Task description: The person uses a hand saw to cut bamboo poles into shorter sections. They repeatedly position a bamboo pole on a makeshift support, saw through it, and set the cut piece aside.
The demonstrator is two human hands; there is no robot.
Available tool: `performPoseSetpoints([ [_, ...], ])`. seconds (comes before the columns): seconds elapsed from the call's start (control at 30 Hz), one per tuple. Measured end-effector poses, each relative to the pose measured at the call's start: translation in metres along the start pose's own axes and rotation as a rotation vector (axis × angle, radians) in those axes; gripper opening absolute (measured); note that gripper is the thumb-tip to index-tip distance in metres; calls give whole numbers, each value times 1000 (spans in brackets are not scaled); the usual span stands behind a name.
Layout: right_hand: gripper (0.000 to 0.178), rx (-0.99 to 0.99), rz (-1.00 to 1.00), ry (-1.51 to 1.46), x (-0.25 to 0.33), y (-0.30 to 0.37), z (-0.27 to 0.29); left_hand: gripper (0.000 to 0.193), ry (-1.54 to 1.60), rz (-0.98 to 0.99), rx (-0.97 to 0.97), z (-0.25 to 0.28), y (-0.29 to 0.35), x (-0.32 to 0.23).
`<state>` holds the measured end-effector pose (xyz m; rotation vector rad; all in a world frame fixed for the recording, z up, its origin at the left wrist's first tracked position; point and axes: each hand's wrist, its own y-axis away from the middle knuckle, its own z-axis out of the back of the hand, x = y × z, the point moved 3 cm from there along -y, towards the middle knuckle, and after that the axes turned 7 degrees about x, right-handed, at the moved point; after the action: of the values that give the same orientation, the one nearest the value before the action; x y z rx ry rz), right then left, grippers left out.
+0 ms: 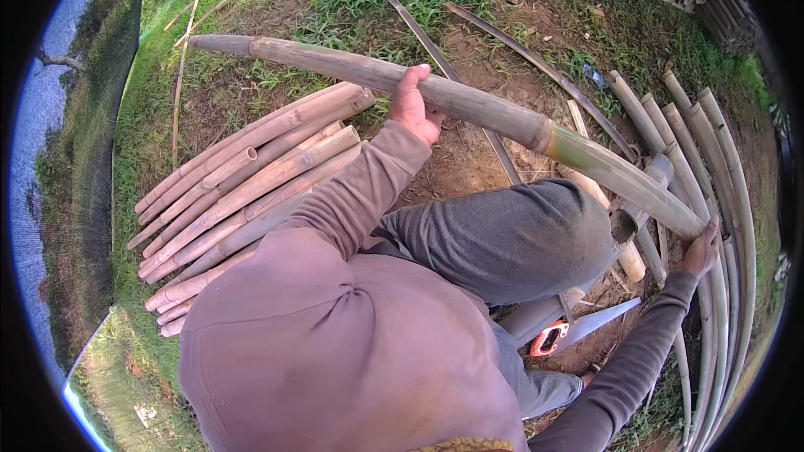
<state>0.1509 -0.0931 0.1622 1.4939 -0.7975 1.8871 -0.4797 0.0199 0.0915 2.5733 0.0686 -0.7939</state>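
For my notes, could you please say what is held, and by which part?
A bamboo pole: left hand near its middle, right hand at right end.

No lettering, label, number or sign can be read anywhere in view, whether on the held bamboo pole (486,112), the stacked lengths (268,188) or the orange-handled saw (548,338).

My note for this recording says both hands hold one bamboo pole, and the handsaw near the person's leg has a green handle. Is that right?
Not quite: the handsaw has an orange handle, not green, as the head view shows. The rest stands: left hand and right hand hold one bamboo pole, with the saw near the person's leg.
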Motion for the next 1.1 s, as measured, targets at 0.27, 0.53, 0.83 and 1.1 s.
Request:
performPoseSetpoints([
  [0.27, 50, 552, 393, 713, -41, 113, -134, 77, -85, -407, -515, 349, -29, -277],
  [0.53, 48, 441, 24, 1013, -158, 111, 68, 73, -1051, -60, -1420, 461, 81, -327],
  [0.83, 43, 131, -238, 926, -194, 227, 161, 72, -2305, -161, 295, 258, -20, -84],
  [1.1, 29, -248, -347, 740, -229, 343, 151, 52, -1729, -506, 1082, 6, -105, 140],
])
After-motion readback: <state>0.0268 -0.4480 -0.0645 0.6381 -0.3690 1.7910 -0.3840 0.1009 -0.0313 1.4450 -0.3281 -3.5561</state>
